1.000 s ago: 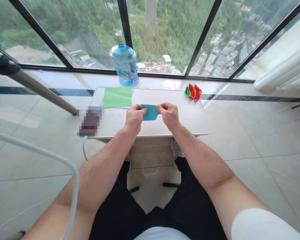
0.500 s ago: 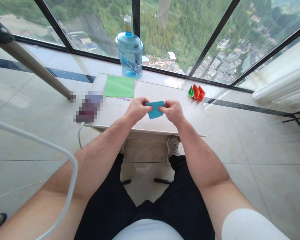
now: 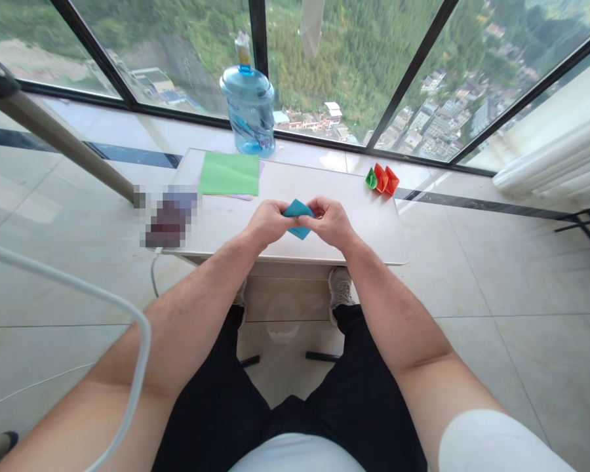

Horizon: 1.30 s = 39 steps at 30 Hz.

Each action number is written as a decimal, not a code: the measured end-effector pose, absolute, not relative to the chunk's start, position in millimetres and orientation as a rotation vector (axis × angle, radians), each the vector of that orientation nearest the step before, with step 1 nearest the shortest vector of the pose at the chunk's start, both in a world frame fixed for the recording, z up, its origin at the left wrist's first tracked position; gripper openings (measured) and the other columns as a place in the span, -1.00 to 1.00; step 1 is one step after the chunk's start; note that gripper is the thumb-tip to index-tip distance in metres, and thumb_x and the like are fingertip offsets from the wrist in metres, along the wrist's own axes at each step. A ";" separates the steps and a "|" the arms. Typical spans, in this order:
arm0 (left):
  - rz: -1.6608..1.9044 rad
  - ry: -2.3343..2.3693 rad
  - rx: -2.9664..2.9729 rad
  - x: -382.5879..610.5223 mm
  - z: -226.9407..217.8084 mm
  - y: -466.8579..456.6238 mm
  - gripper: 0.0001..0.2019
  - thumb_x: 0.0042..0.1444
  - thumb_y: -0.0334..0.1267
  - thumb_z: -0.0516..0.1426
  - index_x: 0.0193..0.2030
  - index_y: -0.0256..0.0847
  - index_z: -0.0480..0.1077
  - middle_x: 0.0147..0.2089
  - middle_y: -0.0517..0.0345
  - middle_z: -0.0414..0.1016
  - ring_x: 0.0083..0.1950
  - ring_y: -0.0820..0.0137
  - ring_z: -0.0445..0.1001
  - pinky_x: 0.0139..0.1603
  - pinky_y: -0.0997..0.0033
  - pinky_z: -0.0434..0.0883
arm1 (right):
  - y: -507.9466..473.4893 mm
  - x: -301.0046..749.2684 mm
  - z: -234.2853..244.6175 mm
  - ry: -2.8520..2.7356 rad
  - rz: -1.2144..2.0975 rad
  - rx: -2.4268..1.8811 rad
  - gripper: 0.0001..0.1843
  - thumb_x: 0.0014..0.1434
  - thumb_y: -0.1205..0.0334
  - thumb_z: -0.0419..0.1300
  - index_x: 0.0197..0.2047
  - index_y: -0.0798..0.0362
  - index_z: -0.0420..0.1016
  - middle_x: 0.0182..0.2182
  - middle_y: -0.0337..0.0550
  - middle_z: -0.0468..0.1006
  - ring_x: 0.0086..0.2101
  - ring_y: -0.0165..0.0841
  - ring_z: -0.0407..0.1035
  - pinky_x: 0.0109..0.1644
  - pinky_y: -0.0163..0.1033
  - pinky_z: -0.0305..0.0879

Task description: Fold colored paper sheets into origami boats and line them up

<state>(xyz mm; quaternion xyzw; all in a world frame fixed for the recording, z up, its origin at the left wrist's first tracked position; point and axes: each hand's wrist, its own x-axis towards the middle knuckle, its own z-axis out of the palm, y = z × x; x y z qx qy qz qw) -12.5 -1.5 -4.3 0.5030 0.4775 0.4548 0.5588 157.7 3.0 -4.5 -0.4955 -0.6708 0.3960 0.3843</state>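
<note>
Big windows (image 3: pixel 354 59) stand at twelve o'clock past my white table (image 3: pixel 364 229). Over it I pinch blue paper (image 3: pixel 296 208), left hand (image 3: pixel 268 221) at nine, right hand (image 3: pixel 330 221) at three, both just as near. It points about twelve and six; my hands hide its sides.

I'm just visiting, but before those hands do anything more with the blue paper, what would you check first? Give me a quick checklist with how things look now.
1. Left hand has hold of the blue paper: ok, at its left side.
2. Right hand has hold too: ok, at its right side.
3. Edges of the blue paper lined up: cannot tell, the hands cover part of it.
4. Green sheet apart from the hands: ok, at the far left of the table.
5. Folded shapes apart from the hands: ok, at the far right corner.
6. Bottle out of the way: ok, beyond the table's far edge.
</note>
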 end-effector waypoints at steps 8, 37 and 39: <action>1.275 0.948 0.864 -8.4 -10.8 1.4 -0.67 -0.36 -0.21 0.51 -0.41 -0.29 0.64 -0.38 0.06 0.63 -0.35 0.34 0.54 -0.19 0.25 0.51 | 0.1 144.7 -6.3 -1.390 1.132 -1.131 -0.65 -0.06 0.05 0.38 -0.24 0.05 0.52 -0.37 -0.20 0.62 -0.33 -0.32 0.49 -0.17 -0.17 0.47; 1.348 0.989 0.873 -9.5 -13.5 5.5 -0.74 -0.37 -0.26 0.51 -0.48 -0.21 0.61 -0.43 0.18 0.62 -0.39 0.43 0.52 -0.17 0.36 0.48 | -11.9 138.5 -0.6 -1.484 0.674 -1.202 -0.81 0.04 0.25 0.32 -0.21 0.03 0.57 -0.28 -0.17 0.60 -0.30 -0.35 0.46 -0.19 -0.22 0.42; 1.342 1.006 0.901 -10.1 -14.4 5.8 -0.75 -0.36 -0.25 0.50 -0.49 -0.21 0.61 -0.44 0.18 0.62 -0.39 0.43 0.51 -0.17 0.35 0.47 | -12.6 140.1 1.9 -1.514 0.655 -1.192 -0.88 0.07 0.26 0.30 -0.26 0.02 0.58 -0.31 -0.18 0.59 -0.32 -0.36 0.44 -0.19 -0.22 0.40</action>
